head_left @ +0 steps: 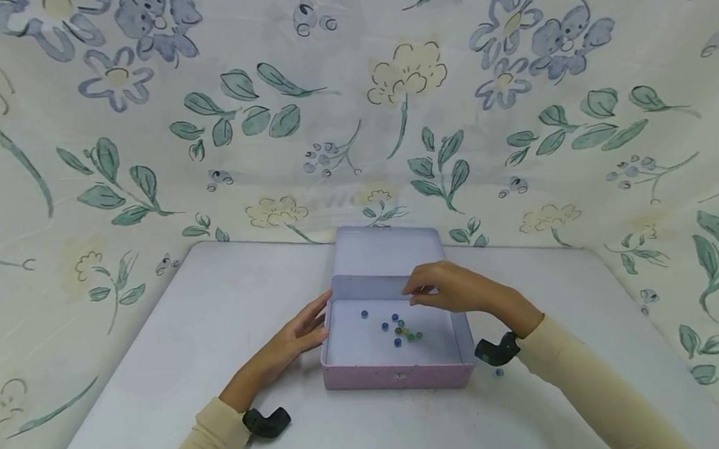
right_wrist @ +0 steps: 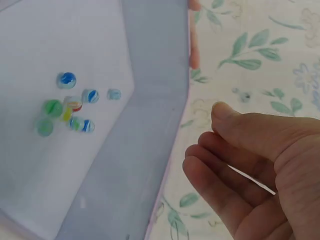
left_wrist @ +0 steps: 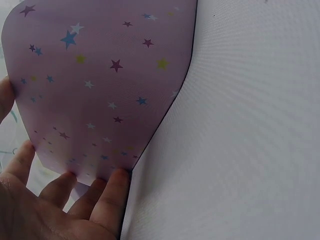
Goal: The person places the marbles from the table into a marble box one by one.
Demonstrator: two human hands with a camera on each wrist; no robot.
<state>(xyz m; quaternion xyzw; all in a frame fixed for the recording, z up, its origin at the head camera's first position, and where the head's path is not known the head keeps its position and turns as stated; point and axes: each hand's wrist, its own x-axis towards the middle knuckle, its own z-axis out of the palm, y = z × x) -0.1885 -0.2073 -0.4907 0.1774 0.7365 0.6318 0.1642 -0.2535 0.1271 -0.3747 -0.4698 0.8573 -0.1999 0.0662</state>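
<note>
A shallow metal box (head_left: 398, 375) stands with its lid (head_left: 389, 250) swung back, pale inside and pink outside. Printed stars cover its outer wall (left_wrist: 117, 80) in the left wrist view. Several glass marbles (right_wrist: 67, 80) lie on its floor, including a green marble (head_left: 419, 335) and a blue marble (head_left: 364, 314). My left hand (head_left: 292, 340) rests on the box's left side, fingertips touching the outer wall. Above the right part of the box hovers my right hand (head_left: 454, 287), its fingers loosely bent; nothing shows between thumb and fingers (right_wrist: 210, 185).
One blue marble (head_left: 499, 372) lies on the white table (head_left: 244, 274), outside the box near its front right corner, by the right wrist. A flowered cloth (head_left: 340, 128) hangs behind the table and along its sides. Each wrist wears a black camera band (head_left: 267, 423).
</note>
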